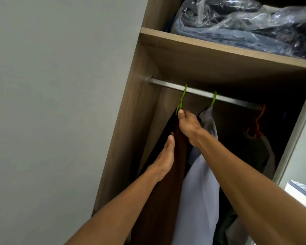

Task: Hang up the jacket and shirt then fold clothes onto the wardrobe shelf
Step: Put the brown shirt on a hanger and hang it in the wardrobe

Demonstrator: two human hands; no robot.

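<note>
A dark brown jacket (168, 188) hangs from a green hanger (182, 98) hooked over the metal rail (237, 101) at the wardrobe's left end. My right hand (188, 126) grips the neck of that hanger just under the hook. Straight-fingered, my left hand (164, 160) lies flat against the jacket's front. To the right, a light grey shirt (200, 183) hangs on a second green hanger (213, 99), partly behind my right forearm.
Above the rail a wooden shelf (219, 48) carries clothes in a clear plastic bag (245, 23). An orange hanger (258, 121) with a dark garment hangs farther right. A grey wall (60, 103) lies left of the wardrobe side panel. A white object (300, 193) shows at the right edge.
</note>
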